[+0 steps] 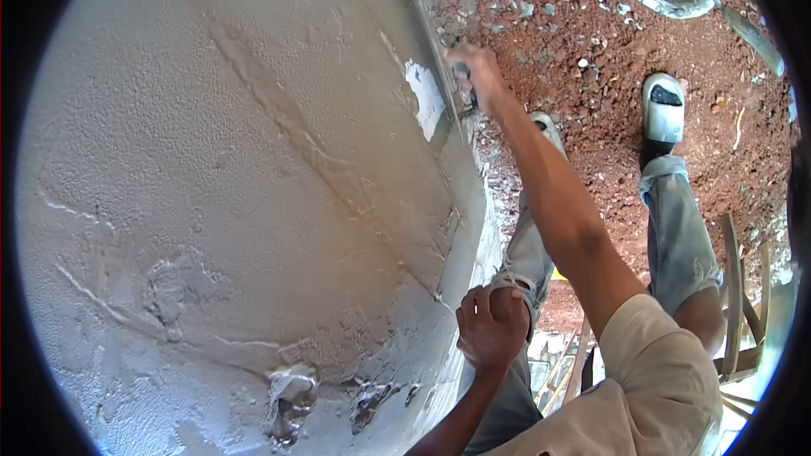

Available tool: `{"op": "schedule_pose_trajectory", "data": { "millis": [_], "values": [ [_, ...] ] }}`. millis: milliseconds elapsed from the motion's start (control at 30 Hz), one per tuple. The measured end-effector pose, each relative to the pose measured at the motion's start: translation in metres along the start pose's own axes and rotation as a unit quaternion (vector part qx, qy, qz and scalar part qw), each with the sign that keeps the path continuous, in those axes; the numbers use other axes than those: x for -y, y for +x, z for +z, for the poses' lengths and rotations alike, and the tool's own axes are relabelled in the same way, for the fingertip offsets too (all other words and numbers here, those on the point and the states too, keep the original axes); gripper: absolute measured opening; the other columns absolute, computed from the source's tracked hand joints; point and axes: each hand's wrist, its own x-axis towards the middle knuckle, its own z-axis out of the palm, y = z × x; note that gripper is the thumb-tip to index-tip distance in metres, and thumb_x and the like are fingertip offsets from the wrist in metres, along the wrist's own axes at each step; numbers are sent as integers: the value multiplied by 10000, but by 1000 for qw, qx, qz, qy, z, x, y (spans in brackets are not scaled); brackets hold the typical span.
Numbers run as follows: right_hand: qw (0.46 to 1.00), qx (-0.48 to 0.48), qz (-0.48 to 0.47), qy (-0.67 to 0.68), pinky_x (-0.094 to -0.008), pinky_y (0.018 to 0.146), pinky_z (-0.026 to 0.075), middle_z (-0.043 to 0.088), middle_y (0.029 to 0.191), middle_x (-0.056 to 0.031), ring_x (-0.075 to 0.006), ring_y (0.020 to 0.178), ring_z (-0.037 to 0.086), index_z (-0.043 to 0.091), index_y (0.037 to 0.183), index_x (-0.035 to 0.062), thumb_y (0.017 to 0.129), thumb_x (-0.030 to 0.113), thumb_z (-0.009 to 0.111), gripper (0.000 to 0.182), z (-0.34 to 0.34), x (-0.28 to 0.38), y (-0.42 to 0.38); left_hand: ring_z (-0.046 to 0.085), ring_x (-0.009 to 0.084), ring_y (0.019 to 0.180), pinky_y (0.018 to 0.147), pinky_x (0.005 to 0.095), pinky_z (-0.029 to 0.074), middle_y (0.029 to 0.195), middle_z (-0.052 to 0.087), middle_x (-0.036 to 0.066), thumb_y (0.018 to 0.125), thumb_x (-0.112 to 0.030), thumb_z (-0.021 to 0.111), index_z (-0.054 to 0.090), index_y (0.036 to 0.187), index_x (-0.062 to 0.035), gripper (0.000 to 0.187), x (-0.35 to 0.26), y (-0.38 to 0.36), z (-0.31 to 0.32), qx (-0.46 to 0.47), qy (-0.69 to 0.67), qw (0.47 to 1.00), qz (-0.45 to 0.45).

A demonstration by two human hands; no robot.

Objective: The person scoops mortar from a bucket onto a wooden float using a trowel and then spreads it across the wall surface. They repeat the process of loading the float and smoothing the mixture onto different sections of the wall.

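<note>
The right hand [480, 74] is closed around the handle of a flat tool [454, 89], which lies edge-on at the margin of the wet plaster [253, 101]; the wrapped grip probably lets the palm press the blade evenly along that face. Blur there hides how the fingers sit and whether the whole blade touches. The arm reaches nearly straight, likely because the body is kept back from the plaster. Just beside the blade is a pale patch [425, 100], unlike the grey coat around it. The left hand [494, 325] is at the left knee, holding no tool, its fingers bent; whether it grips the knee or merely rests there cannot be told, though it may serve as a prop for the lean. The feet stand apart on red soil [591, 152], seemingly for balance. A bowl [705, 4] of grey mix sits near the right foot [665, 107], apparently within reach, with a trowel [752, 38] leaning out over its rim.
</note>
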Motion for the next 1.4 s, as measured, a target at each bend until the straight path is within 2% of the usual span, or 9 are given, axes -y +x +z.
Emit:
{"op": "schedule_pose_trajectory", "data": {
  "millis": [133, 267, 333, 433, 633, 867, 967, 1100, 1400],
  "values": [
    [997, 56, 45, 20, -244, 453, 335, 461, 615, 52, -72, 481, 378, 661, 852, 85, 881, 317, 768, 257, -2, -6, 33, 648, 401, 1169, 910, 560, 569, 1305, 661, 146, 898, -479, 775, 681, 1246, -104, 521, 14, -3, 6, -19, 13, 999, 23],
    [990, 123, -69, 32, -245, 429, 342, 566, 658, 26, -63, 501, 463, 726, 929, 57, 888, 227, 768, 180, -7, -57, -31, 641, 399, 1186, 893, 573, 572, 1308, 658, 133, 911, -503, 758, 693, 1236, -110, 514, 5, -6, 6, 7, 14, 1000, 3],
    [992, 126, -30, -8, -238, 435, 326, 616, 699, 16, -67, 520, 507, 749, 938, 47, 885, 193, 783, 159, 1, -60, -102, 656, 384, 1191, 935, 553, 563, 1283, 688, 124, 923, -485, 748, 712, 1195, -104, 469, -1, -6, 5, 5, 13, 1000, 8],
    [995, 90, 35, -7, -245, 457, 303, 603, 715, 27, -73, 534, 481, 756, 921, 61, 865, 214, 810, 172, -7, -64, -141, 656, 378, 1197, 935, 558, 569, 1301, 680, 120, 931, -507, 735, 716, 1200, -107, 482, 0, -13, 2, 5, 14, 1000, 3],
    [989, -123, 72, -33, -269, 489, 280, 570, 727, 44, -76, 561, 413, 703, 806, 107, 849, 249, 835, 199, -17, -91, -43, 649, 371, 1181, 895, 547, 591, 1296, 671, 125, 921, -523, 742, 722, 1210, -113, 502, 6, -17, 14, 1, 48, 999, 6],
    [998, 30, 54, 8, -300, 448, 314, 515, 636, 28, -95, 525, 450, 638, 776, 97, 900, 311, 820, 307, 12, -67, -182, 647, 363, 1182, 921, 550, 581, 1304, 658, 118, 890, -484, 759, 668, 1252, -88, 544, 6, -36, 24, 32, 49, 998, 12],
    [979, -127, 148, 67, -307, 449, 334, 491, 643, 32, -107, 507, 438, 615, 781, 108, 928, 295, 806, 305, -9, -112, -189, 641, 361, 1173, 914, 541, 582, 1330, 639, 114, 881, -442, 780, 665, 1270, -84, 541, 15, -43, 23, 38, 61, 997, 28],
    [942, -152, 283, 96, -331, 460, 337, 438, 666, 41, -116, 498, 393, 593, 826, 131, 948, 322, 786, 298, -11, -148, -179, 635, 356, 1179, 913, 545, 583, 1354, 624, 107, 880, -424, 786, 654, 1292, -94, 544, 17, -46, 22, 62, 63, 996, 26],
    [982, 7, 152, 116, -296, 452, 295, 440, 654, 68, -89, 476, 350, 655, 898, 194, 965, 347, 748, 191, 36, 8, -47, 640, 361, 1179, 885, 556, 594, 1300, 648, 91, 867, -466, 789, 678, 1229, -143, 497, 9, -35, 25, 12, 67, 997, 20]
  ]
}}
